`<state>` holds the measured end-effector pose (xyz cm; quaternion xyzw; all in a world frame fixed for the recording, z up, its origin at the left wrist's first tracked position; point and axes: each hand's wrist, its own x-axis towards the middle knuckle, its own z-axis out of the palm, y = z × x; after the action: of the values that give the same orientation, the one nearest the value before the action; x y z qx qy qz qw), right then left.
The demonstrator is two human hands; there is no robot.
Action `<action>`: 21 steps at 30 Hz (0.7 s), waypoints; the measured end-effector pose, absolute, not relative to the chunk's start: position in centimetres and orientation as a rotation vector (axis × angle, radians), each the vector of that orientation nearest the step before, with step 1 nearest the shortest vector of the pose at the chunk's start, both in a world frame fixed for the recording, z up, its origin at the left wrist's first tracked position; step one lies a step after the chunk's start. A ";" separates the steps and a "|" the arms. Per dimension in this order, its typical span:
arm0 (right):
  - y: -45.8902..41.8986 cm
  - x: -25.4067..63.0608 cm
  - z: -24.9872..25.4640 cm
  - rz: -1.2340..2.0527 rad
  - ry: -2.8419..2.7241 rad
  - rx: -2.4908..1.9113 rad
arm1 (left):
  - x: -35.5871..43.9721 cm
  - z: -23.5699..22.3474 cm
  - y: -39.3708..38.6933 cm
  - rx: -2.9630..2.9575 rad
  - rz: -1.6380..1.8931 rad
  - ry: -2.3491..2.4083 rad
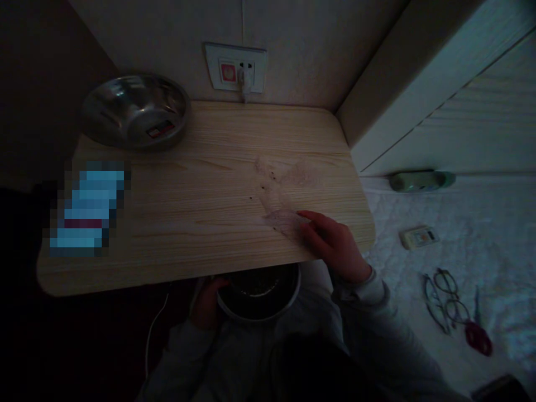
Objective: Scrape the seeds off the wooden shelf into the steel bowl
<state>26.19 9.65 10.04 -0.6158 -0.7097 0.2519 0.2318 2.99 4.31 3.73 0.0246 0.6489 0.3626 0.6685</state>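
Observation:
My right hand [333,244] rests on the front right part of a light wooden table [201,190], fingers curled against a thin, crumpled scrap [283,221] lying on the wood. Small dark crumbs and a smear [274,181] lie just beyond it. My left hand [206,304] is under the table's front edge, gripping the rim of a dark bowl with a white rim [259,293] held below the edge, near my right hand.
A steel bowl [134,110] sits at the table's back left corner. A wall socket with a plug [235,68] is behind. A blurred blue object [87,207] lies at the left. On the white bed at right lie a remote [419,237], glasses [444,298] and scissors [477,335].

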 end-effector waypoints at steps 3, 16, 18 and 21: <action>9.6 26.1 10.1 0.686 -1.987 -1.670 | 3.0 3.7 4.3 0.084 0.832 1.464; 8.6 24.5 10.5 0.721 -2.209 -1.472 | 2.8 3.5 4.2 0.139 0.875 1.403; 8.5 24.4 10.6 0.739 -2.228 -1.445 | 2.7 3.3 4.1 0.151 0.884 1.396; 8.3 24.5 10.7 0.799 -2.208 -1.423 | 2.8 3.4 4.2 0.169 0.912 1.443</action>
<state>24.53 8.34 10.65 -0.5082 -0.7884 0.2855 0.1968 2.78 4.17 3.39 0.0746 0.6363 0.4023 0.6540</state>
